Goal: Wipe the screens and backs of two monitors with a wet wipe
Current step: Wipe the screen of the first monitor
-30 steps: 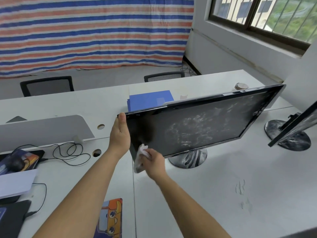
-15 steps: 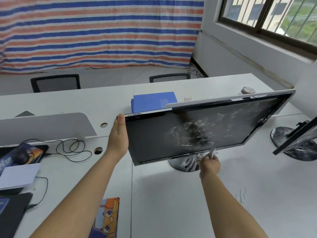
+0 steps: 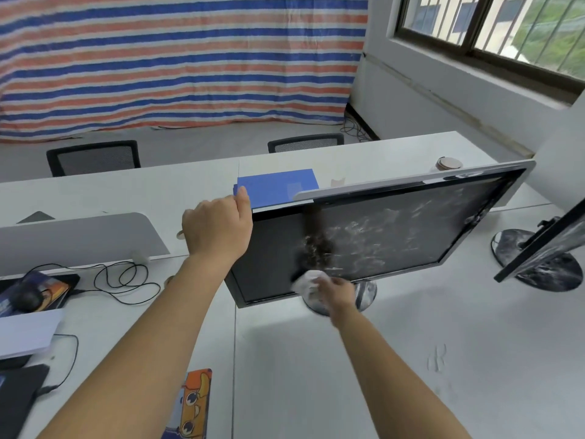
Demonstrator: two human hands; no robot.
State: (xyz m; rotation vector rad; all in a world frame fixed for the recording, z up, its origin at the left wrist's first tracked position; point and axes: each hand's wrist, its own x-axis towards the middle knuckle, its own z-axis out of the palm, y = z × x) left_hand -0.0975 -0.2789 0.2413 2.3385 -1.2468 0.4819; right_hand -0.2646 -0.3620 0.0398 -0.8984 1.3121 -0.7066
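Two bare forearms reached over a white desk [image 3: 316, 359] toward a black-framed monitor [image 3: 395, 236] that stood mid-view, leaning back on a round shiny base [image 3: 368, 293], its dark screen facing the person; the right part of the screen was covered in whitish streaks, the left part looked plain dark; the left hand [image 3: 218, 231] clasped the monitor's upper left corner, thumb lying on the top edge, the other fingers hidden behind the panel; the right hand [image 3: 337, 294] was closed around a crumpled white wet wipe [image 3: 307, 280] and held it against the screen near the bottom edge, left of centre; blur softened that hand; a second monitor [image 3: 547, 248] stood at the right edge of the view, only partly visible, well apart from the first; behind the first monitor lay a blue stack of sheets [image 3: 278, 185]; to the left, a coiled black cable [image 3: 126, 280] and a dark mouse [image 3: 27, 297] lay on the desk; a cartoon-printed pad [image 3: 193, 403] lay at the near edge; two black mesh chairs [image 3: 93, 158] stood beyond the desk, before a tarpaulin [image 3: 177, 58] striped red, white and blue; a barred window [image 3: 493, 26] was at upper right.
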